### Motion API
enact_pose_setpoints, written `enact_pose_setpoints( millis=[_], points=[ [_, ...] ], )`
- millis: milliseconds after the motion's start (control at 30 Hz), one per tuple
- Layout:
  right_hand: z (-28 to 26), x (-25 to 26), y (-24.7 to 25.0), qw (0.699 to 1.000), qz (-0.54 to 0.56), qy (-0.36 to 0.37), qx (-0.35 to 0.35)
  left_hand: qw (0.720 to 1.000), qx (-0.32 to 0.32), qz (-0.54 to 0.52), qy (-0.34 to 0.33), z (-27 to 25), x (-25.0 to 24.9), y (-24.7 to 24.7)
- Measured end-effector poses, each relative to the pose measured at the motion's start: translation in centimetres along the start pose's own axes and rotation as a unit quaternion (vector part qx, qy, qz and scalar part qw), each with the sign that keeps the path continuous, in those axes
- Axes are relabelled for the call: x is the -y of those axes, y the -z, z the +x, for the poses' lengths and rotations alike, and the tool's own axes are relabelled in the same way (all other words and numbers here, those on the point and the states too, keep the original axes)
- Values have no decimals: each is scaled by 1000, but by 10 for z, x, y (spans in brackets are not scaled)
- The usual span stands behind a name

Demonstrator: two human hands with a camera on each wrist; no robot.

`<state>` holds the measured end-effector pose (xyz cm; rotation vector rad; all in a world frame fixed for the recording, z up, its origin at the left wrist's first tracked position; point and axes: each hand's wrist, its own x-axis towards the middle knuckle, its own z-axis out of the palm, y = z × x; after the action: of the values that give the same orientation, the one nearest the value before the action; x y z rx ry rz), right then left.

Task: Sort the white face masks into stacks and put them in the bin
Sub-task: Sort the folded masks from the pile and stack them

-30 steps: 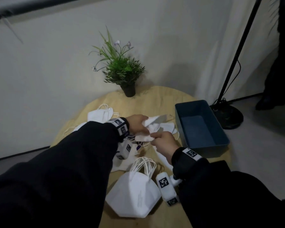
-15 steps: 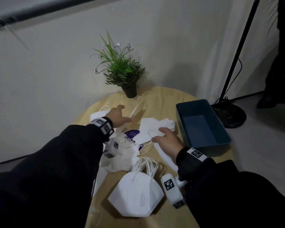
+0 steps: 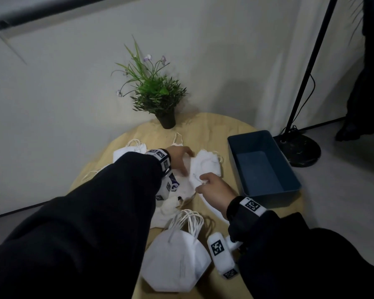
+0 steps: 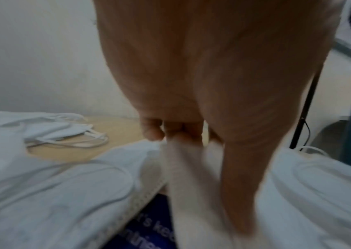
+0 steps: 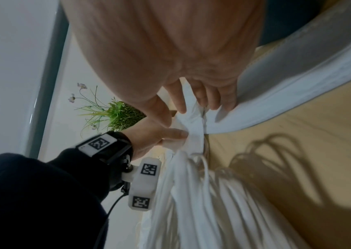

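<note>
1. Step in hand: gathering loose white masks into a stack, by my judgement. Nothing lies in the blue bin [image 3: 266, 147], which stands just right of the right hand [image 3: 214, 188].
2. Right hand: fingers and thumb are curled and pinch the near edge of the flat mask pile [image 3: 205, 167] lying directly ahead of it. The right wrist view confirms white fabric held between thumb and fingers.
3. Left hand [image 3: 178, 156]: it reaches over the middle of the table [image 3: 214, 128], fingers bent down onto white mask fabric. The left wrist view is blurred; the fingertips appear to clamp a strip of fabric, so I report it as gripping a mask.
4. Other masks: a folded mask [image 3: 177, 260] with bunched ear loops lies near the right wrist; more lie beyond the left forearm [image 3: 127, 153] and under it.
5. Next move calls for squaring the gripped mask onto the pile, loops tucked, before any lift toward the bin.
6. Obstructions: trailing ear loops may snag neighbouring masks. A dark blue printed item [image 3: 173, 183] sits among the masks by the left wrist. A potted plant [image 3: 158, 98] stands well beyond both hands, clear of the path.
</note>
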<state>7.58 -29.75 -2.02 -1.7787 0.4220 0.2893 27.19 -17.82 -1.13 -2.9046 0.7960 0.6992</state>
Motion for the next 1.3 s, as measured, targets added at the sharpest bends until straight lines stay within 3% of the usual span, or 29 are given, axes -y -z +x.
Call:
enact_pose_setpoints(
  millis=[133, 233, 300, 367, 400, 467, 567, 633, 700, 767, 833, 900, 967, 1100, 1300],
  points=[
    [-2, 4, -1, 1000, 7, 8, 2, 991, -109, -28, 74, -17, 27, 22],
    [-5, 6, -2, 1000, 11, 20, -12, 963, -218, -94, 123, -54, 47, 43],
    [-7, 10, -3, 998, 25, 37, -33, 933, -316, -126, 119, -86, 54, 51],
    [-13, 15, -4, 994, 67, 71, -52, 901, -381, -193, 69, -116, 55, 48],
    [-17, 19, -5, 990, 100, 90, -48, 890, -378, -255, 27, -129, 53, 43],
    [-24, 26, -8, 978, 182, 105, -17, 871, -310, -377, -52, -154, 42, 25],
    [-31, 33, -13, 965, 239, 107, 1, 884, -200, -410, -98, -175, 31, -2],
    [-31, 32, -13, 969, 220, 110, -34, 890, -176, -416, -56, -177, 45, -13],
    [-30, 30, -11, 967, 228, 100, -56, 884, -205, -419, 40, -171, 79, -18],
    [-28, 29, -8, 963, 247, 85, -66, 905, -240, -314, 159, -160, 124, -22],
    [-25, 28, -5, 963, 246, 76, -74, 915, -204, -236, 257, -149, 163, -30],
    [-22, 27, -5, 964, 242, 76, -82, 914, -136, -226, 308, -137, 185, -40],
    [-20, 26, -6, 966, 231, 75, -90, 916, -120, -218, 316, -122, 196, -46],
    [-17, 23, -13, 970, 212, 81, -87, 915, -187, -215, 286, -81, 194, -32],
    [-10, 18, -12, 971, 203, 88, -89, 919, -155, -209, 296, -23, 176, -15]
  ],
)
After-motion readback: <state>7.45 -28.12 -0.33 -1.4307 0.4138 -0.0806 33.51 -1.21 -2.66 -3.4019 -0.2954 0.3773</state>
